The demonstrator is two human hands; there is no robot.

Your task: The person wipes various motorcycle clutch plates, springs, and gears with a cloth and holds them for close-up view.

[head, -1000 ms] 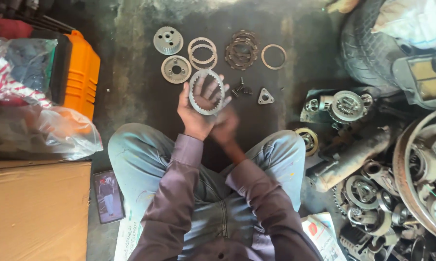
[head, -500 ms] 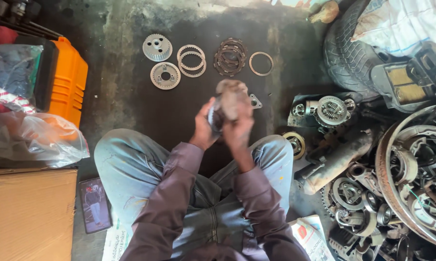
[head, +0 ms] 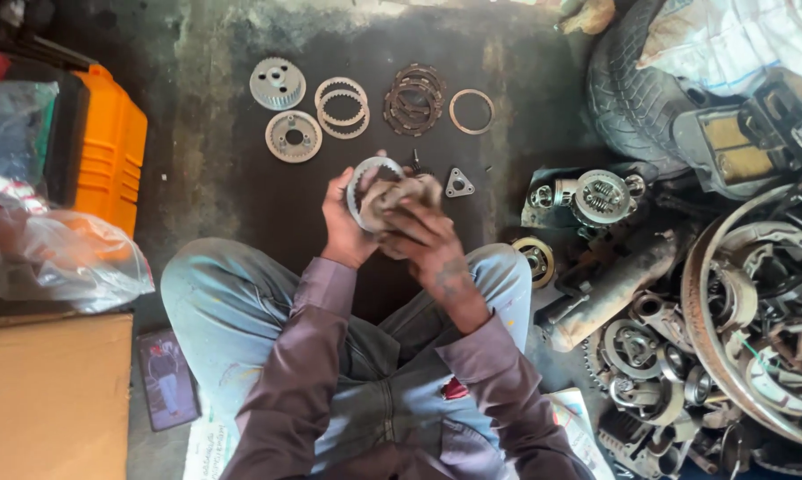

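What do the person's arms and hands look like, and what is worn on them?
Both arms are covered by long sleeves of a dull purple shirt, with cuffs ending at the wrists. The left hand and right hand are bare, without gloves. A dark marking, perhaps a tattoo, shows on the back of the right hand. No watch or ring is visible.

Sleeves: I wear a mauve-purple long-sleeved shirt, cuffs loose at my wrists.
Trousers: faded light-blue jeans, flecked with small paint spots.
Left hand (head: 346, 220): bare, no glove.
Right hand (head: 429, 246): bare, a dark mark on its back.
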